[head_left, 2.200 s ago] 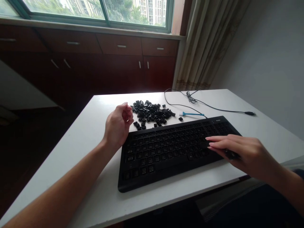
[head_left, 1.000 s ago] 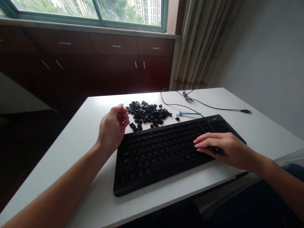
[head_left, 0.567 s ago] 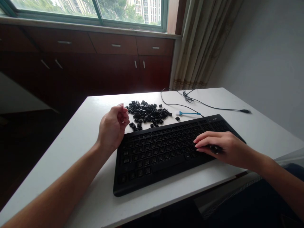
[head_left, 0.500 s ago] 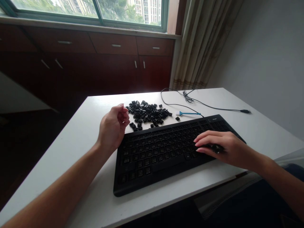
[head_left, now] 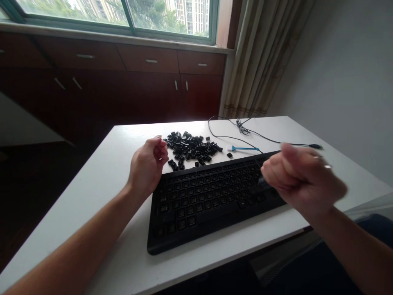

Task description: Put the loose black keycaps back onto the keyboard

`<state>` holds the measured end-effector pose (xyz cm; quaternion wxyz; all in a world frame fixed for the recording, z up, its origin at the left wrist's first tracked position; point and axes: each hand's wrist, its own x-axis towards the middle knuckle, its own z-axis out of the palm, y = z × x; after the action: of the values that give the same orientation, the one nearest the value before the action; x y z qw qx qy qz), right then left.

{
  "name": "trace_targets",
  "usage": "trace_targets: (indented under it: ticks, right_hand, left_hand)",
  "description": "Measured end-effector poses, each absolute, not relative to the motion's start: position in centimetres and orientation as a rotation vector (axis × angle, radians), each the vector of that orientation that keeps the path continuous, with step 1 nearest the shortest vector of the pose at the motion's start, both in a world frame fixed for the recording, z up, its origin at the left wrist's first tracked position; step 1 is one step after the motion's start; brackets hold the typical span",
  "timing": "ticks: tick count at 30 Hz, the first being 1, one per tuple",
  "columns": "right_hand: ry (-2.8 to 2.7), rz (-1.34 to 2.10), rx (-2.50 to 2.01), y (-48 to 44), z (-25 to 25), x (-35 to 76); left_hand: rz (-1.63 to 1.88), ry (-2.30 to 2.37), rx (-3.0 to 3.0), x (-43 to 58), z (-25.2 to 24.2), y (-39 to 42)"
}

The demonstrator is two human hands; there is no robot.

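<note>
A black keyboard lies slantwise on the table, with most of its key positions showing bare sockets. At its upper left corner rests my left hand, fingers curled and thumb against the index finger; whatever may be inside is hidden. Just right of those fingers is a heap of loose black keycaps. My right hand is raised over the keyboard's right end, closed into a fist and blurred. A small bright glint shows at its back edge, but the fist hides what it may hold.
Behind the keyboard lies a small blue brush with white bristles, near a single keycap. A black cable loops across the back of the white table. Beyond stand dark red cabinets under a window, and a curtain.
My right hand has lifted off the keyboard's right side, turned over and closed into a fist. My left hand has stayed in place.
</note>
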<state>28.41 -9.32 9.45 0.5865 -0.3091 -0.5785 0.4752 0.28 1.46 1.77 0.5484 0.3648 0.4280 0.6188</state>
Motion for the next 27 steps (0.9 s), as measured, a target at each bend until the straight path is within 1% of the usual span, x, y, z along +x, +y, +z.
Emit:
trace_targets:
  ticks: [2,4,7,9,13,16,19,24,27]
  right_hand:
    - [-1.337,1.001,-0.736,-9.8,9.7,28.3]
    - [-1.322,0.958,-0.744,-10.1,8.8,28.3]
    - [-1.371,1.071,-0.736,-10.0,6.9,28.4]
    - [-1.387,1.128,-0.768,-10.1,6.7,28.8]
    - [-1.385,1.037,-0.741,-10.5,8.0,29.4]
    - [-1.354,1.041,-0.707,-9.6,7.0,29.0]
    - [-1.396,1.103,-0.806,-8.6,5.9,28.7]
    - [-1.380,1.051,-0.762,-9.1,7.6,29.3]
    - [-1.367,1.081,-0.753,-8.9,6.6,29.1]
  left_hand:
    - [1.468,1.013,0.879,0.3,1.7,1.5]
    - [1.477,1.014,0.871,0.3,1.8,1.4]
    - [1.478,1.009,0.844,0.4,1.9,1.3]
    - [1.474,1.003,0.841,0.5,1.9,1.2]
    - [1.483,1.001,0.844,0.5,1.9,1.3]
    - [1.473,1.018,0.868,0.4,1.9,1.4]
    - [1.473,1.031,0.896,0.4,1.9,1.4]
    - [1.474,1.025,0.895,0.5,1.9,1.3]
    - [1.473,1.014,0.873,0.5,1.9,1.3]
